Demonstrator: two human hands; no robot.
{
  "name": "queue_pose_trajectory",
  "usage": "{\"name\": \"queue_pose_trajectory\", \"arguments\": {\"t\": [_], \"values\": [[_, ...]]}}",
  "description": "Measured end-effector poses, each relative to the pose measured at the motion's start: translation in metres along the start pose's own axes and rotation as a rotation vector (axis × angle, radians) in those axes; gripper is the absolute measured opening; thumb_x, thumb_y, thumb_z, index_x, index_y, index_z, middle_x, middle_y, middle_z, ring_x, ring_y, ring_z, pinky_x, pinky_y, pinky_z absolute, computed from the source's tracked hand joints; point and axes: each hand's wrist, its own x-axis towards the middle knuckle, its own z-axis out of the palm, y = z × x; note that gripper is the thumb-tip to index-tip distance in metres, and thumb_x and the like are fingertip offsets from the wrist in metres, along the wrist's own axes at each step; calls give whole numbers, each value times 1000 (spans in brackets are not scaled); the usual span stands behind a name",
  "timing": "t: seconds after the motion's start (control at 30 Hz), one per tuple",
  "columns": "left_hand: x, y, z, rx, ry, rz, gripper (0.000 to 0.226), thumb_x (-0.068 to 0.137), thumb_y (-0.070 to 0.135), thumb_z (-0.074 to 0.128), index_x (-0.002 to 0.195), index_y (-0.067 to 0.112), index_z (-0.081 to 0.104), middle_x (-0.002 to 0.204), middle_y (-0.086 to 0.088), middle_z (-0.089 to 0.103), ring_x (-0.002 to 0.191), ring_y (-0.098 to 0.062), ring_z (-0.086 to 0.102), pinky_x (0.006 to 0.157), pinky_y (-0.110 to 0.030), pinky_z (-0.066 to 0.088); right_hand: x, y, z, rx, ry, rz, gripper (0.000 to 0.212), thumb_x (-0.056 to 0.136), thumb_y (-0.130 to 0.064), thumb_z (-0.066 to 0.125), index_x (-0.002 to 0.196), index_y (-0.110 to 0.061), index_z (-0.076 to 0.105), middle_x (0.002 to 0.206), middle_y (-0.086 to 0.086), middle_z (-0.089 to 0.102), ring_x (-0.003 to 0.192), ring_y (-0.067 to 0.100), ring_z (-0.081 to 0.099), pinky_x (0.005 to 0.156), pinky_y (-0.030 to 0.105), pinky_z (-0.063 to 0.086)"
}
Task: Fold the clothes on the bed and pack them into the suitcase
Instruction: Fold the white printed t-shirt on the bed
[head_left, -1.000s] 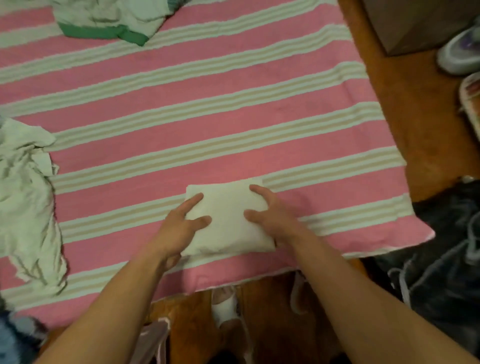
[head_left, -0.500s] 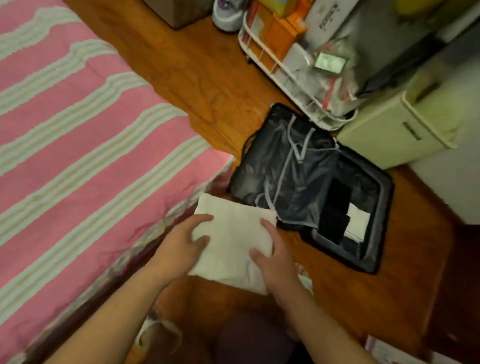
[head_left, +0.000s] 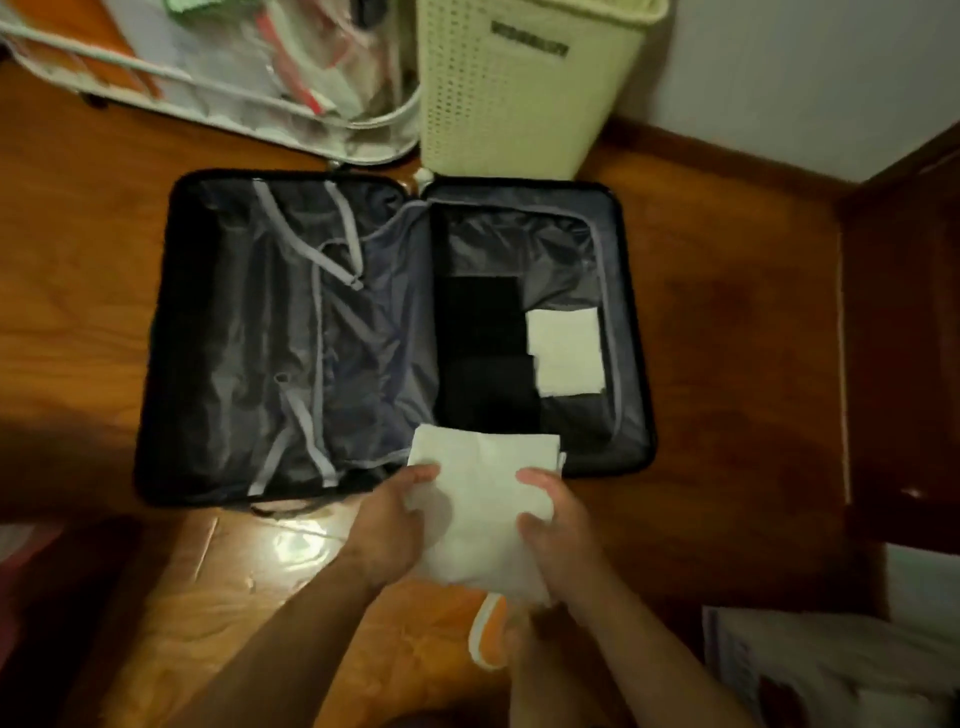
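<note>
Folded white cloth held over the open suitcase

Both hands, left hand (head_left: 387, 525) and right hand (head_left: 553, 525), grip the soft, light folded white garment (head_left: 480, 488) by its side edges above the near rim of the open black suitcase (head_left: 291, 332) on the wooden floor (head_left: 78, 234); it looks floppy, so supporting both edges seems wise

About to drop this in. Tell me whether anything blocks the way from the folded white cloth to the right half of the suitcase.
Nothing visible blocks it. The folded white cloth, held by the left hand and right hand, already overlaps the suitcase near edge. Black clothes and a white piece lie inside, with bare lining beyond them.
</note>
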Motion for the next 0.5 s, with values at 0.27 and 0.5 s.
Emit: {"name": "queue_pose_trajectory", "arguments": {"t": [0.27, 0.5], "values": [[209, 98, 116, 603, -148, 157, 67, 86, -5, 44, 141, 32, 57, 149, -6, 48, 132, -27, 51, 112, -34, 40, 162, 85, -76, 334, 83, 132, 51, 92, 4, 60, 116, -41, 61, 133, -1, 54, 117, 22, 56, 99, 46, 54], [359, 157, 140, 927, 208, 652, 63, 95, 15, 51, 153, 35, 39, 160, -7, 29, 144, -34, 30, 117, -49, 31, 350, 98, -52, 671, 453, -127, 58, 85, -8, 68, 121, -52, 58, 135, -3, 56, 117, 17, 60, 95, 41, 56]]}}
